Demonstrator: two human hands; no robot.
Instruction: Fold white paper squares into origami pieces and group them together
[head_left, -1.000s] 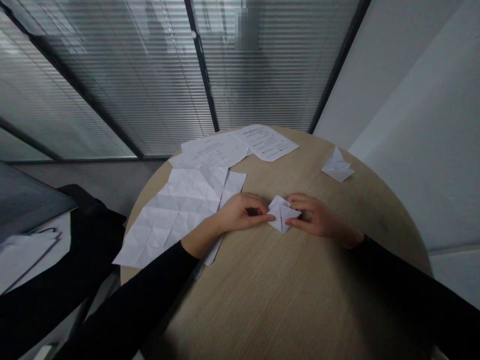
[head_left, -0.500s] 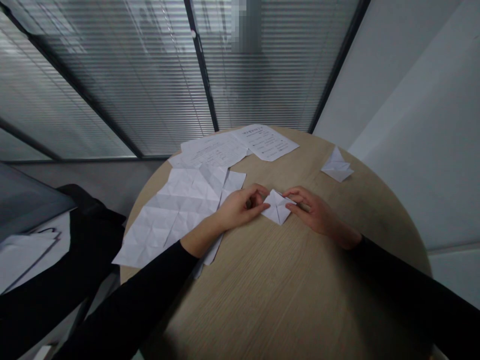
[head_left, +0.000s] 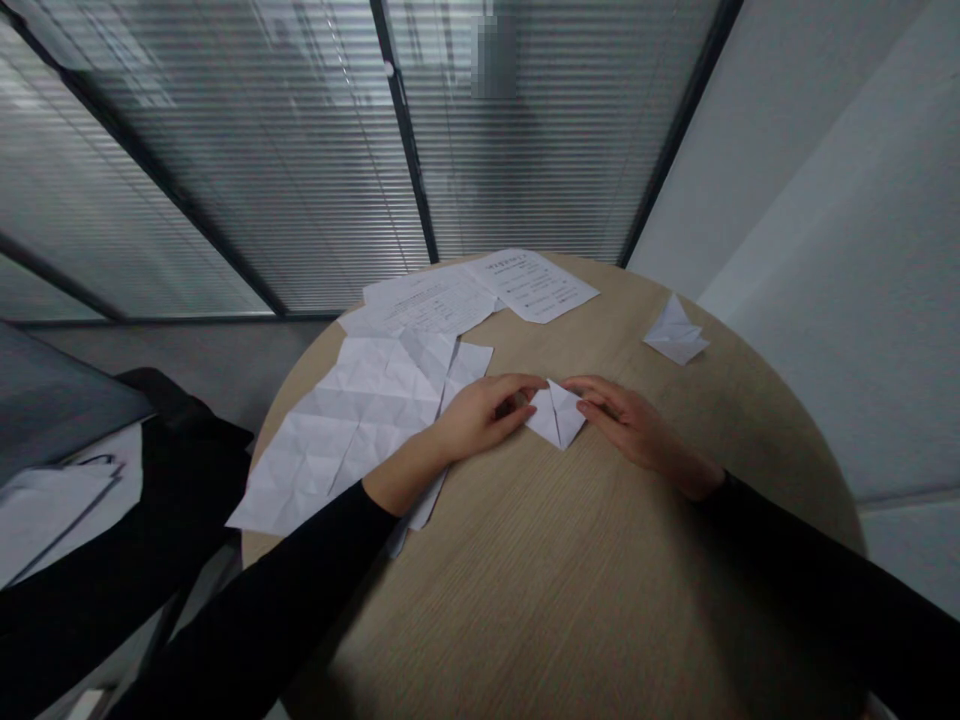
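The left hand (head_left: 476,420) is laid open on the counter (head_left: 600,600) at the 9 o'clock side of a small folded paper (head_left: 556,415), and the right hand (head_left: 637,430) lies open at its 3 o'clock side. Both reach its edges, but no firm pinch can be seen. The paper lies flat between them, near the counter's middle. A crease this small is best run firmly while the paper is pinned flat and its edges are kept aligned. A creased sheet (head_left: 337,430) is spread at 9 o'clock, and a second folded paper (head_left: 675,333) lies at 2 o'clock. Printed sheets (head_left: 532,285) lie at 12 o'clock; their lines are too small to be read, and no brand or label can be made out.
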